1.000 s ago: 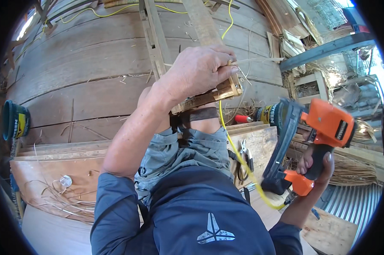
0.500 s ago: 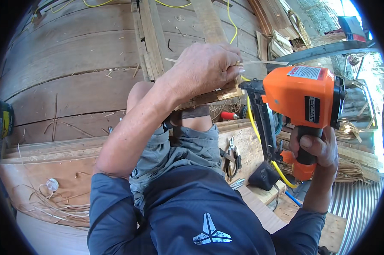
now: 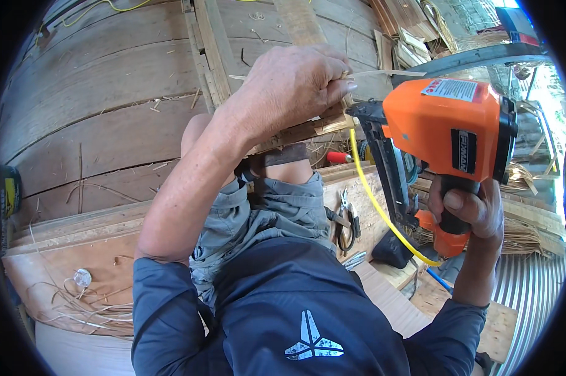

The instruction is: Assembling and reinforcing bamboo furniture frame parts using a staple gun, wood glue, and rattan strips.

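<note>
My left hand [image 3: 295,81] is closed, pinching a thin pale strip [image 3: 383,73] of what looks like rattan between thumb and fingers. The strip sticks out on both sides of the hand. Beneath that hand lies a wooden frame piece [image 3: 311,130] above my knees, partly hidden by my wrist. An orange and black nail gun [image 3: 414,116] is in my right hand [image 3: 474,210], fingers wrapped round its black grip. Its narrow black nose is at the right end of the wooden piece, close to my left fingertips; whether it touches cannot be made out.
A yellow air hose [image 3: 374,199] curves down beside the gun. Shears [image 3: 344,225] and a black pouch [image 3: 392,247] lie on the plywood to the right of my legs. Loose strips [image 3: 85,307] lie at lower left. Wooden bars [image 3: 214,53] stretch across the plank floor [image 3: 107,75].
The view has shifted slightly. The yellow hose now bows further left beside the gun. Both hands keep their grips, and the gun's nose stays by the end of the wooden piece.
</note>
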`<state>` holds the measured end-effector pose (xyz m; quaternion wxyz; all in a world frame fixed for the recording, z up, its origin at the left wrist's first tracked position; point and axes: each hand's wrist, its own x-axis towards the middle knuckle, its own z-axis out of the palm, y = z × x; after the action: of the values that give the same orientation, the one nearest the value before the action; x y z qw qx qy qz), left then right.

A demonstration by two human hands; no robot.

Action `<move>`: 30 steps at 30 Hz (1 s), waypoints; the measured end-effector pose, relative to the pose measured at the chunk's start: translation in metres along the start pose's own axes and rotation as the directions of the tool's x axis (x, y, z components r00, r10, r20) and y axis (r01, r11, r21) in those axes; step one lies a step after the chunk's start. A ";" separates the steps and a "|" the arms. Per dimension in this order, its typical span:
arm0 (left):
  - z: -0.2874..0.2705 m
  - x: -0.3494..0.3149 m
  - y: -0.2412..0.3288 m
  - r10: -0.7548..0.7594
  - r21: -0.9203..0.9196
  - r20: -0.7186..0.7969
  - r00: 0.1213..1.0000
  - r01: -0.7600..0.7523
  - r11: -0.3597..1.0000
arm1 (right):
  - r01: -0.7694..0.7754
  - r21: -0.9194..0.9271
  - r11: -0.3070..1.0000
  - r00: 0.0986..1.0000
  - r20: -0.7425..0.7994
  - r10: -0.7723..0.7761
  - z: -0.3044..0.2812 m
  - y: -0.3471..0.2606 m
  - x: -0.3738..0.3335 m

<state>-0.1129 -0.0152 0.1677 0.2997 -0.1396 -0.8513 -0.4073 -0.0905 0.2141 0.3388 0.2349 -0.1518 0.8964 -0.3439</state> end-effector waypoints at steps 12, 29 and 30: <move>-0.005 -0.001 0.005 -0.042 -0.022 0.015 0.999 0.043 0.999 | 0.069 -0.194 0.978 0.997 0.034 -0.064 -0.004 0.002 -0.004; -0.012 -0.001 0.015 -0.111 -0.043 0.000 0.994 0.111 0.993 | 0.105 0.090 0.990 0.974 0.193 -0.120 -0.057 0.032 0.001; -0.011 -0.003 0.015 -0.124 -0.039 0.024 0.992 0.125 0.991 | 0.080 0.176 0.981 0.977 0.179 -0.112 -0.067 0.045 -0.007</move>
<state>-0.0990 -0.0145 0.1802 0.2617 -0.0968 -0.8530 -0.4410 -0.1253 0.2861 0.3534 0.3135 -0.2066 0.8296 -0.4133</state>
